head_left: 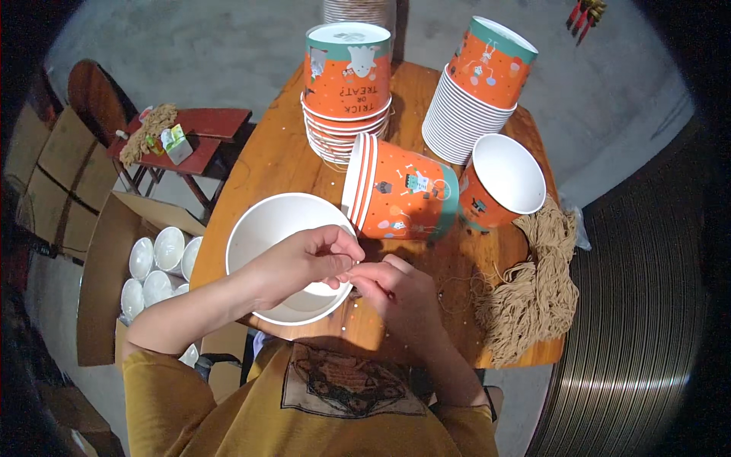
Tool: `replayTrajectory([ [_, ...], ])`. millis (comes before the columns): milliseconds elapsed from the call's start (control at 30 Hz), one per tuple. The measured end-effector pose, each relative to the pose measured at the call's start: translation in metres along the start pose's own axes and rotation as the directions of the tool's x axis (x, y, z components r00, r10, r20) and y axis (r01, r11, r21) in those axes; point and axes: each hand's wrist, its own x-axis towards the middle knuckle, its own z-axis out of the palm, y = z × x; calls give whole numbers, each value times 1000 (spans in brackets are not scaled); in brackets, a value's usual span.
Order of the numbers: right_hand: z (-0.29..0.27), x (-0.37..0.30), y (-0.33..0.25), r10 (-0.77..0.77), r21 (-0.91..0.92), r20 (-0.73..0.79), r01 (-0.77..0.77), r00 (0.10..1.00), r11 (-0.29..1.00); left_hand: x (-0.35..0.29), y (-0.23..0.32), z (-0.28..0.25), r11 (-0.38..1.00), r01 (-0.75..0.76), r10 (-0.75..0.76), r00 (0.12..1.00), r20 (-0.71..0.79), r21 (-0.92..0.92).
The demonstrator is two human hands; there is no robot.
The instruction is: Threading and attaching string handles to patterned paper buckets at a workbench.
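Over the right rim of an open white paper bucket (259,221), my left hand (316,257) is closed with its thumb and fingertips pressed together. My right hand (402,293) meets it from the right, also in a pinch. Whatever lies between the fingertips is too small to make out. Just beyond my hands, a few nested orange paper buckets (407,194) with green bands lie on their side. Right of them stands a single orange bucket (506,179), tilted, its white inside showing. A heap of tan cords (533,297) rests at the table's right edge.
Two upside-down bucket stacks stand farther back, one at the left (349,72) and a taller one at the right (483,80), on the wooden table (266,164). A cardboard box (103,282) of white cups sits at the left, near a red bench (217,126) with more cord.
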Motion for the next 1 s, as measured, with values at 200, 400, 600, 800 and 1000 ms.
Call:
replayTrajectory([
  [200, -6, -2, 17, 527, 531, 196, -541, 827, 652, -2, -2, -3, 999, -48, 48, 999, -13, -8],
  [400, 1, 0, 18, 284, 310, 51, -286, 957, 907, -1, 0, 5, 960, -175, 183, 983, -19, 220],
  [600, 3, 6, 7, 161, 102, -109, -151, 981, 983, -4, 1, 12, 888, -278, 303, 953, -10, 367],
  [800, 3, 2, 1, 278, 235, -62, -257, 959, 938, -4, -1, 11, 658, -334, 467, 884, -17, 675],
  [1000, 2, 1, 5, 213, 114, -30, -208, 977, 971, -6, -1, 12, 505, -368, 562, 827, 26, 781],
])
